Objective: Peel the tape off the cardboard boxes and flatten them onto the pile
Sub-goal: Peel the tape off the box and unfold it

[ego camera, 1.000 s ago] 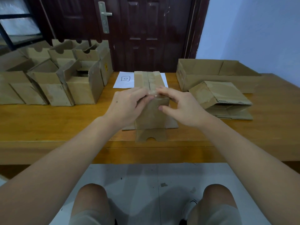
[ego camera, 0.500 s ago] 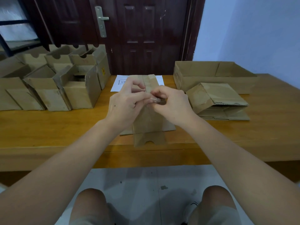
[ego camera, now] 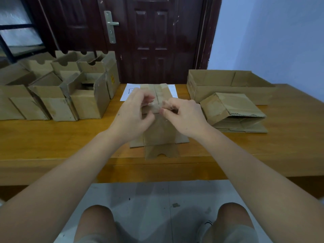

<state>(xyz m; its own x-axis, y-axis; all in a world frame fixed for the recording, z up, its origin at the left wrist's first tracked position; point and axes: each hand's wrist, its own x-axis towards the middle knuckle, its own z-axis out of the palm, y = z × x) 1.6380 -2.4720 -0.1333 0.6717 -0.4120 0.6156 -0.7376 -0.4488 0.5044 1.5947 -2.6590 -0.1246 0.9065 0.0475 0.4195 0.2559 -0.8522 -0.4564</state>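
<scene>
A small cardboard box stands on the wooden table in front of me, its bottom flaps spread toward the table's near edge. My left hand and my right hand meet at its upper near edge. Both pinch a strip of clear tape there, with the fingers curled around it. The box's taped top seam shows behind the hands. To the right lies the pile of flattened boxes.
Several upright open boxes crowd the table's left side. A wide shallow cardboard tray stands at the back right. A white paper sheet lies behind the box. A dark door is beyond the table.
My hands lifted from flat on the box's top edge and drew together, the fingers curling into a pinch on the tape. The view shifted slightly.
</scene>
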